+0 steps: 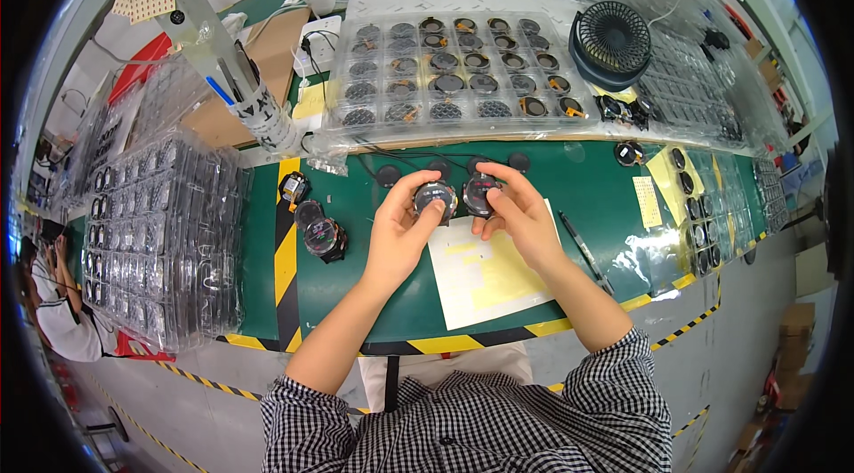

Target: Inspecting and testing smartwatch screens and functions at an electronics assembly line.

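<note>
Above the middle of the green table, each hand holds a round, dark smartwatch face. My left hand is closed around the rim of one watch face, its thumb lying over the lit display. Close beside it, my right hand pinches a second watch face between thumb and fingers. Both displays point upward, with small lit marks on them. Beneath my hands lies a white sheet with a yellow patch. A dark pen rests right of the sheet. Several small black discs lie behind my hands.
Left of my hands are watch units. A tall stack of clear trays stands farther left. At the back are a tray of round parts and a black fan. Strips of parts lie right. Another person sits far left.
</note>
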A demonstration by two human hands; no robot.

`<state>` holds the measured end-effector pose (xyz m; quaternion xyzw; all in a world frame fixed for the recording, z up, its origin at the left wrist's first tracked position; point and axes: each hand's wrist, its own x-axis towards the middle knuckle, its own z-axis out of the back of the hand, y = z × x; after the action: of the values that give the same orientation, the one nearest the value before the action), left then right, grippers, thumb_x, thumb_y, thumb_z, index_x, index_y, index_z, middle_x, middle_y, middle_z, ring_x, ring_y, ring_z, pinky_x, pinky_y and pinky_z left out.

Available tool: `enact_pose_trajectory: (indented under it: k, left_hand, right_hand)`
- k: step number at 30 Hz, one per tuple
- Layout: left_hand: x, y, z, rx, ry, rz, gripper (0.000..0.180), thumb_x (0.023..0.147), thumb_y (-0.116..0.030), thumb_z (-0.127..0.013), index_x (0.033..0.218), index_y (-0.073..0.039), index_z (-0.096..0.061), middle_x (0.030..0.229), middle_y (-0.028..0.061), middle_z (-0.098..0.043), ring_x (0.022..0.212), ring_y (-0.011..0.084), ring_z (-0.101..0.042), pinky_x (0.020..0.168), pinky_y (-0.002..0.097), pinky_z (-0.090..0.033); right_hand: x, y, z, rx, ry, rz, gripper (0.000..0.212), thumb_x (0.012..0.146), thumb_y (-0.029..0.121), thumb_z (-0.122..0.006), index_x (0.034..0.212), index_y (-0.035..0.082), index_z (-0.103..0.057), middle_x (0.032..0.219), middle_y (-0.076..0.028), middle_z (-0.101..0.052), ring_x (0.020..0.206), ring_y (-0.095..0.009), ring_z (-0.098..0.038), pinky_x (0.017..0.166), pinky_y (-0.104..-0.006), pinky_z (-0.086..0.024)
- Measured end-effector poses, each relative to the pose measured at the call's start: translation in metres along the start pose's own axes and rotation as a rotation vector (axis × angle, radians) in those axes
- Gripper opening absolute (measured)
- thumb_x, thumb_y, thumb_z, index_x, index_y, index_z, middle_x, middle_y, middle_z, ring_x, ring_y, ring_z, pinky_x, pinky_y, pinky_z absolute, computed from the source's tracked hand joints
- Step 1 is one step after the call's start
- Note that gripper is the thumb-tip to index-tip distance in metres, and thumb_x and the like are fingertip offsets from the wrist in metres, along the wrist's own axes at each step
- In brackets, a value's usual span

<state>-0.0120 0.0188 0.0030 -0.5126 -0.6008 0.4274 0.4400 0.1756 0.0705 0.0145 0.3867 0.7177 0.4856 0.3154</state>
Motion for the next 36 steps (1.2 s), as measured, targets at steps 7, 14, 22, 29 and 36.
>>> enact_pose_trajectory:
  k: [7, 14, 22, 29, 36]
  left_hand:
    - [0.003, 0.004, 0.006, -0.241, 0.023, 0.227, 0.048, 0.09, -0.005, -0.067, 0.134, -0.002, -0.048, 0.103, 0.0046, -0.063, 0.091, 0.0111, -0.06, 0.079, 0.0247, -0.048]
    - [0.003, -0.003, 0.006, -0.443, 0.054, 0.316, 0.039, 0.098, -0.022, -0.055, 0.132, -0.002, -0.051, 0.103, 0.0069, -0.064, 0.088, 0.012, -0.06, 0.081, 0.0274, -0.048]
    - [-0.001, -0.004, 0.002, -0.078, 0.014, 0.061, 0.033, 0.092, 0.001, -0.054, 0.125, -0.002, -0.054, 0.104, 0.0036, -0.061, 0.092, 0.0088, -0.058, 0.082, 0.0249, -0.047]
    - [-0.001, 0.002, 0.001, -0.067, 0.038, 0.016, 0.033, 0.093, 0.0, -0.053, 0.126, -0.002, -0.054, 0.104, 0.0036, -0.061, 0.093, 0.0092, -0.058, 0.082, 0.0252, -0.047]
    - [-0.001, -0.002, 0.002, -0.148, 0.012, 0.079, 0.03, 0.094, -0.004, -0.046, 0.122, -0.003, -0.057, 0.102, 0.0032, -0.062, 0.089, 0.0087, -0.058, 0.08, 0.0238, -0.046]
  right_hand:
    - [0.004, -0.006, 0.011, 0.107, 0.036, -0.123, 0.044, 0.094, 0.016, -0.062, 0.133, -0.001, -0.048, 0.096, -0.01, -0.065, 0.07, -0.014, -0.062, 0.061, -0.0253, -0.051]
    - [0.004, -0.004, 0.005, 0.313, 0.017, -0.217, 0.045, 0.097, 0.021, -0.058, 0.135, 0.0, -0.047, 0.101, -0.01, -0.064, 0.074, -0.017, -0.064, 0.063, -0.0259, -0.053]
    - [-0.002, 0.001, -0.001, 0.001, 0.003, -0.022, 0.04, 0.096, 0.005, -0.043, 0.136, 0.007, -0.049, 0.094, -0.01, -0.063, 0.074, -0.02, -0.064, 0.06, -0.0285, -0.052]
    - [-0.003, 0.0, -0.001, -0.054, 0.014, 0.025, 0.037, 0.097, 0.006, -0.042, 0.134, 0.006, -0.05, 0.089, -0.009, -0.062, 0.07, -0.019, -0.063, 0.059, -0.0285, -0.051]
    - [-0.003, 0.001, 0.0, -0.031, 0.007, 0.015, 0.033, 0.099, 0.009, -0.043, 0.131, 0.006, -0.051, 0.086, -0.008, -0.062, 0.068, -0.017, -0.063, 0.058, -0.0265, -0.05]
